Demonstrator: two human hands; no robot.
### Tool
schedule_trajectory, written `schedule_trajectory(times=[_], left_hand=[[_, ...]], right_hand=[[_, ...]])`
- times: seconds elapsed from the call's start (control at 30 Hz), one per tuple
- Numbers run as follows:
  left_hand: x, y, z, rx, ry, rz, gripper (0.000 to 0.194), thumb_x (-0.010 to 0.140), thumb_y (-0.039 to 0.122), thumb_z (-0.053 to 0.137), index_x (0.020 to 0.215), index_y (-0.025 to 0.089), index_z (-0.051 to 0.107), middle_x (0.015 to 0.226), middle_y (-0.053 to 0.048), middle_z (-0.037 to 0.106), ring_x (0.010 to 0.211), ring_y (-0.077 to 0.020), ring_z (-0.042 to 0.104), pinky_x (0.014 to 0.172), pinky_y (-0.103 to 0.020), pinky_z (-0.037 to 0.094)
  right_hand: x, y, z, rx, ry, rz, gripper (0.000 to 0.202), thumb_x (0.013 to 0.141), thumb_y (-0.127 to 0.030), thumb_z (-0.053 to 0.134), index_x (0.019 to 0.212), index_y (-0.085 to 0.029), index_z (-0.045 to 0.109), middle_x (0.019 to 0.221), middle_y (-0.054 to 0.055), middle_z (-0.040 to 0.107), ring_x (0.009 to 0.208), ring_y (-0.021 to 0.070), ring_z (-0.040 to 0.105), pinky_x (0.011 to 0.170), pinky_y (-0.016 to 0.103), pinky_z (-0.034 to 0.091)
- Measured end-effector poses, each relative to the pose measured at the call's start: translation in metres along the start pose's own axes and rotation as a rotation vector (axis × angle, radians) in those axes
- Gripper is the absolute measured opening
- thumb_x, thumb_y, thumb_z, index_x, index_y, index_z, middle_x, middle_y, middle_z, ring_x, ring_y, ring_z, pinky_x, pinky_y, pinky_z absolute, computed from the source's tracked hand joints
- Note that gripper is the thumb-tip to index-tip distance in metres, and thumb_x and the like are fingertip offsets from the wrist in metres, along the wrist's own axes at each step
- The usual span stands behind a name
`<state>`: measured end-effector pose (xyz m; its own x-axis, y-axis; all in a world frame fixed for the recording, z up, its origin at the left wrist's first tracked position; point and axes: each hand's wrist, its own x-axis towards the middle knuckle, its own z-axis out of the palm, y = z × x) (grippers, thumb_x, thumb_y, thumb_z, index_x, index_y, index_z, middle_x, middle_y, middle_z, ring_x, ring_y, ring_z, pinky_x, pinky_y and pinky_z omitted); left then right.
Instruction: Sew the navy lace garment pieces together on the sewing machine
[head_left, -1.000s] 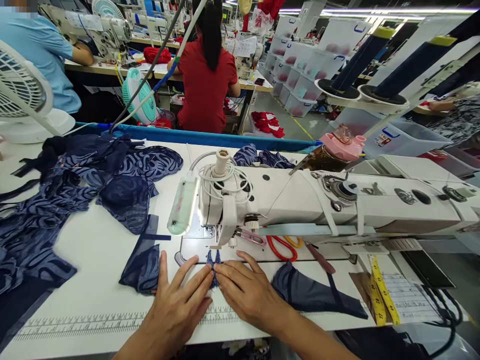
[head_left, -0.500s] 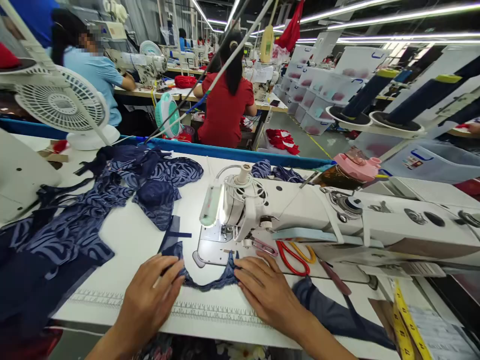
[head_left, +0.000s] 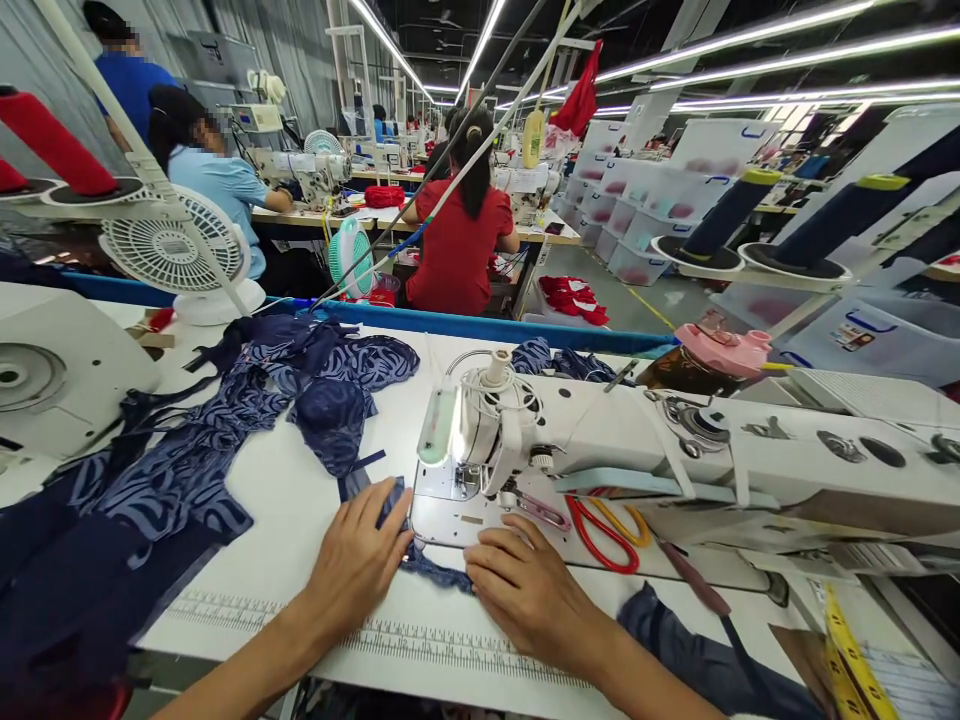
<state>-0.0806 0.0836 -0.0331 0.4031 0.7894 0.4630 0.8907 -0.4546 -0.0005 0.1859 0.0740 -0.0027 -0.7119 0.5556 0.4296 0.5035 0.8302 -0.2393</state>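
Note:
A navy bra piece [head_left: 441, 574] lies on the white table in front of the sewing machine [head_left: 495, 430], with its narrow curved edge running between my hands. My left hand [head_left: 360, 555] is closed on its left part, fingers long over the cloth and thumb hidden. At the other end, my right hand [head_left: 525, 590] holds the edge under slightly bent fingertips. Some cloth shows beyond my left fingers, beside the metal needle plate [head_left: 442, 510]. The presser foot [head_left: 466, 480] is just past the hands, with no cloth seen beneath it.
Patterned navy bra pieces [head_left: 187, 450] are heaped at left. Red-handled scissors [head_left: 600, 535] and a seam-ripper-like tool [head_left: 694, 578] lie right of the needle. A printed ruler [head_left: 450, 645] runs along the front edge. A yellow tape measure [head_left: 847, 650] and navy cloth [head_left: 697, 640] sit at right.
The view has shifted left. My left hand has moved forward and nearer the needle plate, over the cloth. The gap between my hands is smaller, and the right end of the cloth is now covered.

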Motion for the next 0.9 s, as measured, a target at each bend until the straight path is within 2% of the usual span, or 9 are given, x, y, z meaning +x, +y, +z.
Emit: schedule_trajectory(times=[0.1,0.23,0.4,0.5,0.6,0.73,0.9], left_hand=[[0.014,0.01,0.006,-0.074,-0.012,0.086,0.034,0.097,0.022,0.047,0.129,0.016,0.057,0.131,-0.016,0.057,0.117,-0.0302,0.056,0.089,-0.043,0.052],[0.023,0.014,0.013,-0.14,0.007,0.192,0.03,0.097,0.017,0.047,0.124,0.014,0.059,0.126,-0.013,0.063,0.119,-0.029,0.057,0.099,-0.048,0.049],[0.023,0.021,0.016,-0.291,-0.068,0.247,0.044,0.099,0.021,0.043,0.142,0.011,0.042,0.135,-0.014,0.059,0.127,-0.024,0.054,0.107,-0.043,0.048],[0.027,0.026,0.018,-0.363,-0.077,0.232,0.038,0.098,0.02,0.044,0.134,0.008,0.048,0.138,-0.018,0.055,0.129,-0.025,0.052,0.106,-0.04,0.05],[0.031,0.029,0.021,-0.383,-0.112,0.217,0.033,0.096,0.018,0.046,0.128,0.009,0.054,0.137,-0.02,0.053,0.13,-0.0283,0.052,0.105,-0.045,0.05],[0.032,0.029,0.024,-0.353,-0.142,0.231,0.035,0.096,0.017,0.046,0.13,0.012,0.054,0.13,-0.017,0.059,0.126,-0.0307,0.053,0.109,-0.057,0.041],[0.031,0.031,0.024,-0.304,-0.109,0.231,0.036,0.097,0.016,0.043,0.132,0.012,0.052,0.132,-0.013,0.06,0.127,-0.028,0.052,0.115,-0.059,0.032]], right_hand=[[0.005,-0.003,-0.001,0.003,-0.024,0.019,0.024,0.098,-0.01,0.046,0.117,-0.017,0.058,0.112,0.008,0.067,0.106,0.0224,0.057,0.101,0.045,0.036],[0.004,-0.001,0.003,0.03,-0.024,0.01,0.023,0.096,-0.007,0.047,0.112,-0.017,0.059,0.106,0.006,0.068,0.102,0.0196,0.058,0.1,0.041,0.037],[-0.007,0.013,-0.001,0.067,-0.016,0.034,0.021,0.095,-0.009,0.05,0.11,-0.018,0.061,0.1,0.003,0.069,0.099,0.0198,0.057,0.101,0.043,0.037],[-0.009,0.018,-0.003,0.087,0.005,0.051,0.019,0.094,-0.01,0.052,0.108,-0.019,0.061,0.1,0.002,0.069,0.097,0.0202,0.055,0.101,0.044,0.036],[-0.01,0.018,-0.002,0.097,0.008,0.063,0.019,0.094,-0.01,0.051,0.108,-0.019,0.061,0.1,0.003,0.068,0.095,0.02,0.055,0.099,0.043,0.037],[-0.01,0.018,0.0,0.11,-0.009,0.077,0.019,0.095,-0.01,0.049,0.109,-0.018,0.06,0.101,0.003,0.068,0.095,0.0201,0.055,0.098,0.043,0.036],[-0.01,0.019,-0.001,0.114,0.01,0.079,0.018,0.095,-0.009,0.05,0.108,-0.018,0.06,0.1,0.003,0.068,0.094,0.0195,0.056,0.098,0.043,0.036]])
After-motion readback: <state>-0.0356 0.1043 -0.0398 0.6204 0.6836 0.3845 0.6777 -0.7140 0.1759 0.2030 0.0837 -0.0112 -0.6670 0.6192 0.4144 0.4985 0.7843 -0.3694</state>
